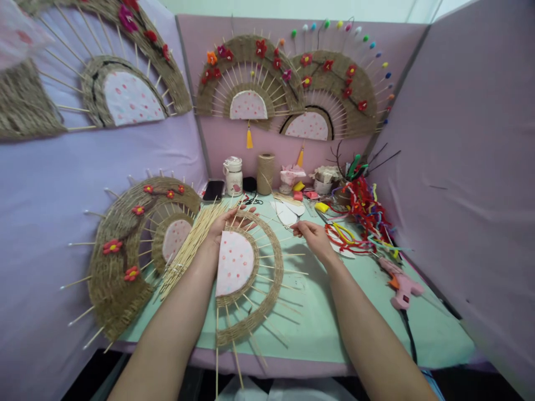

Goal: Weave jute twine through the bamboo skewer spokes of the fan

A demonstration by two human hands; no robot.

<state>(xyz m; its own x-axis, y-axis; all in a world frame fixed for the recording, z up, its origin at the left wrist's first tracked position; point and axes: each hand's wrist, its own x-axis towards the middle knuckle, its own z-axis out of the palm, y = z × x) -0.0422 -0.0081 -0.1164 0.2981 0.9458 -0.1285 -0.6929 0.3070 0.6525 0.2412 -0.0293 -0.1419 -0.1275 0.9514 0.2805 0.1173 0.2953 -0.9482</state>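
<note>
A half-round fan (236,262) of thin sticks and woven twine, with a spotted white cloth centre, is tilted on its side above the table. My left hand (228,223) holds it at its upper end, fingers passing behind the sticks and partly hidden. Just right of the fan, my right hand (311,236) is closed in a pinch on a thin strand that looks like twine, near the outer woven band. Stick ends stick out past this band toward the right and bottom.
Left of the fan lies a bundle of sticks (188,245); a finished fan (121,239) leans beyond it. A twine spool (265,174), a white bottle (233,177) and a phone (213,191) stand behind. Scissors (345,234), pipe cleaners (365,209) and a pink glue gun (401,281) lie right.
</note>
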